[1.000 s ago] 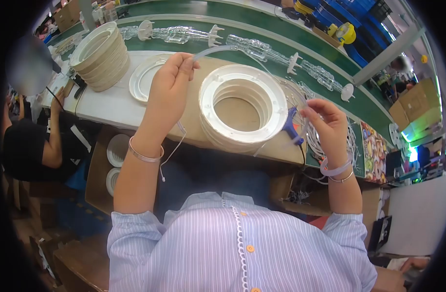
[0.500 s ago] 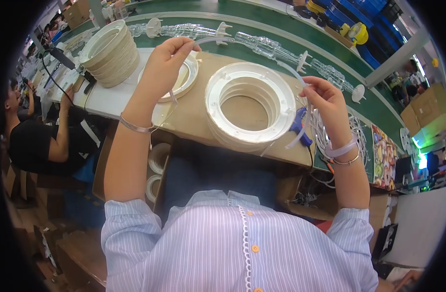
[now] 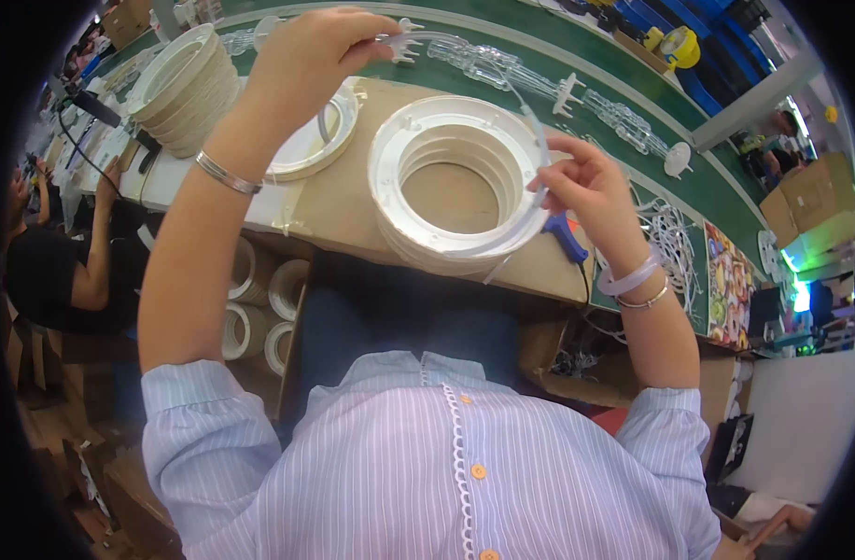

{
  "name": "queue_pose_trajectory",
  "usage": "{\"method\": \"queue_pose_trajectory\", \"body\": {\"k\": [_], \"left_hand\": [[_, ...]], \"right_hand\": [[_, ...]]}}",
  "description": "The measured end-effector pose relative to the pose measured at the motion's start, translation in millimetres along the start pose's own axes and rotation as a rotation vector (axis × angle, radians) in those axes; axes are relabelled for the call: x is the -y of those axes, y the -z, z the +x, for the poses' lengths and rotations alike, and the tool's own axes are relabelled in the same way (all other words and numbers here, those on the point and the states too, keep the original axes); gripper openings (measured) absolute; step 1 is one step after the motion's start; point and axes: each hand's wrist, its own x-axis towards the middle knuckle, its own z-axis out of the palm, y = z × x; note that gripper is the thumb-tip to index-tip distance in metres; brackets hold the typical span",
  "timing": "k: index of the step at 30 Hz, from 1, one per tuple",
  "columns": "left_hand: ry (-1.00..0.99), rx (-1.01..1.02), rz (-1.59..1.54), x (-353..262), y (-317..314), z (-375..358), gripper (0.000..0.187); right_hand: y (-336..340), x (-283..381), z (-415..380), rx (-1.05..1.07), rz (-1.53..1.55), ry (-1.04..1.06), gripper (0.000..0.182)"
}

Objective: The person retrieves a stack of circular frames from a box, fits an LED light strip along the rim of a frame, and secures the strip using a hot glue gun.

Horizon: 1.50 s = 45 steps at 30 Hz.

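A translucent flexible tube (image 3: 437,36) arcs over the far side of the work surface, pinched at the left between the fingertips of my left hand (image 3: 329,45). My right hand (image 3: 588,191) pinches the same tube farther along, by the right edge of a stack of white rings (image 3: 388,177). From there the tube's lower part curves along the front of the top ring. Below my left hand, partly covered by the wrist, lies another white ring (image 3: 346,131). A blue glue gun (image 3: 566,241) rests just below my right hand.
A taller stack of rings (image 3: 180,103) stands at the left. Clear plastic parts (image 3: 623,121) with white flanges lie along the green bench (image 3: 539,47). Loose white strips (image 3: 668,243) sit at the right. Boxed rings (image 3: 287,285) are below the table. A person (image 3: 49,271) works at the left.
My left hand has moved up and away, drawing the tube with it. My right hand has come left and down to the ring stack, and the tube's lower end now lies along the top ring.
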Motion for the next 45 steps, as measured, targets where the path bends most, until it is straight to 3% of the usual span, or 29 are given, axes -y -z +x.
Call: {"method": "queue_pose_trajectory", "body": {"k": [1,4,5,7,8,13,15,17,19,21,31,34,37,44,45], "left_hand": [[-0.196,-0.030,0.121,-4.9,-0.7,7.9,0.017],[-0.281,0.003,0.111,-29.2,-9.5,21.3,0.016],[-0.331,0.037,0.102,-35.7,-13.7,25.1,0.016],[-0.365,0.042,0.044,-46.2,-23.9,31.3,0.016],[-0.384,0.025,0.030,-50.6,-28.0,33.6,0.015],[-0.330,0.023,-0.047,-43.8,-44.7,26.6,0.017],[-0.337,-0.358,0.099,-48.5,-49.3,10.9,0.022],[-0.088,-0.112,-0.122,-77.2,-58.1,-28.9,0.024],[-0.043,0.178,-0.202,-94.7,-80.8,-64.5,0.021],[0.007,0.278,-0.221,-103.5,-100.3,-81.6,0.016],[0.024,0.449,-0.201,-99.3,-84.1,-82.0,0.010],[0.047,0.322,-0.317,-87.9,-76.4,-79.6,0.009],[0.016,0.401,-0.308,-83.6,-65.8,-75.5,0.011],[-0.020,0.190,-0.330,-117.0,-120.6,-36.3,0.019],[0.020,0.369,-0.327,-118.4,-124.2,-29.4,0.018]], "right_hand": [[2.0,-2.7,0.6,-0.013,-0.010,-0.007,0.035],[7.0,3.1,12.8,-0.281,-0.645,0.429,0.040],[8.6,14.6,17.9,-0.281,-0.655,0.427,0.040],[8.2,39.8,27.5,-0.214,-0.773,0.687,0.034],[8.4,45.1,34.1,-0.140,-0.792,0.669,0.025],[10.3,45.7,48.6,-0.064,-0.641,0.436,0.022],[12.4,45.2,53.0,-0.052,-0.609,0.377,0.022],[15.6,41.7,57.6,-0.106,-0.486,0.349,0.022],[17.7,43.2,57.2,-0.114,-0.477,0.284,0.021],[18.8,42.4,56.1,-0.113,-0.473,0.218,0.021],[54.9,41.1,49.2,-0.226,-0.376,0.189,0.023],[59.5,38.5,46.2,-0.308,-0.260,0.170,0.021],[62.6,34.0,44.4,-0.280,-0.252,0.116,0.022],[49.5,32.6,46.8,-0.217,-0.156,0.049,0.021],[49.3,33.8,47.0,-0.218,-0.164,0.054,0.021]]}}
